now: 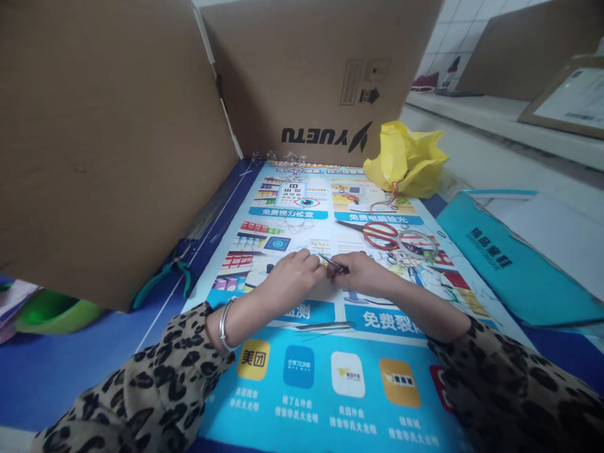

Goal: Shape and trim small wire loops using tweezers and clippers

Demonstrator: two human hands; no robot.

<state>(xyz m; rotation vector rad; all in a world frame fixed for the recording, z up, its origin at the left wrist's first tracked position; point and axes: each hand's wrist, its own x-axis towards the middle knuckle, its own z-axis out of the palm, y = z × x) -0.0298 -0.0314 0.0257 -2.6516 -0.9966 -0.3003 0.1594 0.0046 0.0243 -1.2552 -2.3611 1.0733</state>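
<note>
My left hand (pixel 293 272) and my right hand (pixel 362 272) meet over a printed poster (pixel 330 377) laid flat on the surface. Both are closed in a pinch on a thin dark metal tool or wire piece (pixel 333 264) held between them; I cannot make out exactly what it is. A silver bangle (pixel 223 324) sits on my left wrist. Both arms wear leopard-print sleeves. A bundle of thin metal wires (pixel 324 326) lies on the poster just below my hands.
Red-handled scissors (pixel 377 233) lie beyond my right hand, with loose coloured wires (pixel 419 261) beside them. A yellow plastic bag (pixel 408 160) sits at the back. Cardboard boxes (pixel 104 138) wall the left and rear. Teal-handled pliers (pixel 163 277) lie left. A teal folder (pixel 509 264) is right.
</note>
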